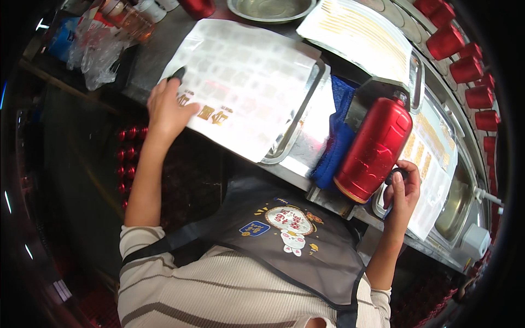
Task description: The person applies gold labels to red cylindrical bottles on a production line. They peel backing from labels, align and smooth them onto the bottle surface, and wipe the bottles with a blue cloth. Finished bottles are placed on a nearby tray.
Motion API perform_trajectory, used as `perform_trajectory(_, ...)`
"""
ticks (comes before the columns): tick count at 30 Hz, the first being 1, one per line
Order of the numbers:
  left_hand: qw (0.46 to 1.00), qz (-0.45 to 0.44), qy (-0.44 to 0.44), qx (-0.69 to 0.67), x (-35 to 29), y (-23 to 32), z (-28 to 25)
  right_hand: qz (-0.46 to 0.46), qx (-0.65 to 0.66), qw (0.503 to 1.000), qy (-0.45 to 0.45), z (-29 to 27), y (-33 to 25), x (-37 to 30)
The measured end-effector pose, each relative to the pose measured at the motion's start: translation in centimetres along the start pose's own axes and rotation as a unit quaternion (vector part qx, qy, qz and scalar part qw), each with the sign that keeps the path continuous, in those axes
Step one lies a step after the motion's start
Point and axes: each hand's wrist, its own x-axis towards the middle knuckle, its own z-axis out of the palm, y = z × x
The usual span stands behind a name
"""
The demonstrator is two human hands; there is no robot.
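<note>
A white sheet [246, 82] with pale printed patches and gold characters [206, 113] near its front edge lies on a metal tray [292, 136]. My left hand [167, 112] is at the sheet's left front edge, fingers spread and thumb beside the gold characters. A black tip [179, 72], perhaps a finger cover, shows at its fingertips. A shiny red metal bottle [377, 147] lies on a blue cloth [340, 136], neck pointing away. Beside its base, my right hand [403, 188] has curled fingers around a black piece [395, 174]; what it is stays unclear.
Behind the tray stand a metal bowl [270, 10] and a stack of white sheets with gold lines [358, 38]. Rows of red bottles [478, 97] line the curved right side. Clear plastic bags [98, 57] and an amber bottle [128, 21] are at far left.
</note>
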Motion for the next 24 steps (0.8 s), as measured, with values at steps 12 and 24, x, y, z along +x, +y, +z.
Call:
perform_trajectory(12,0.986,-0.067,-0.046,0.145,1.1,-4.9,0.4,0.042,0.037,0.998,-0.039,0.9,-1.6,-0.7)
perform_trajectory(24,0.991,-0.045,-0.065,0.105,4.7,-1.5,1.6,0.013,0.027,0.998,-0.052,0.7,0.5,-0.6)
